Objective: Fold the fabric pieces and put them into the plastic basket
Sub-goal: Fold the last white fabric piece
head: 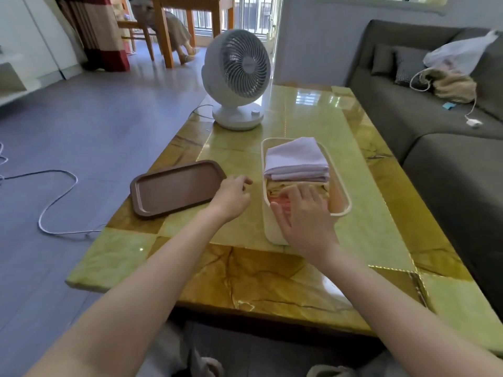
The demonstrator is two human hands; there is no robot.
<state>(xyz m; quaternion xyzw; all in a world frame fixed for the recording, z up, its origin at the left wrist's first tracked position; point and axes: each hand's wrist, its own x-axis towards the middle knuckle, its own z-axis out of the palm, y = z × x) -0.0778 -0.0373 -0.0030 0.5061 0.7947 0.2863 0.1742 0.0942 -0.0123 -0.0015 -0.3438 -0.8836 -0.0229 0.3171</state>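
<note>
Bench [367,213]: I log a highly glossy, polished stone-look top, veined, with mirror-like highlights. Basket [343,186]: smooth cream plastic, low sheen. Folded lilac fabric [295,159] inside it: soft, matt cloth. The yellow fabric [275,187] beneath looks alike. Tray [174,190]: brown, matt, smooth, probably plastic. Fan [236,77]: smooth white plastic, slight gloss. Sofa [449,164]: grey matt textile, which I read as coarse.

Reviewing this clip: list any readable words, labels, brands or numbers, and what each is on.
No text is legible.
A faint mark at the centre of the fan grille is too blurred to read.
The plastic basket, brown tray and folded fabric show no print.
</note>
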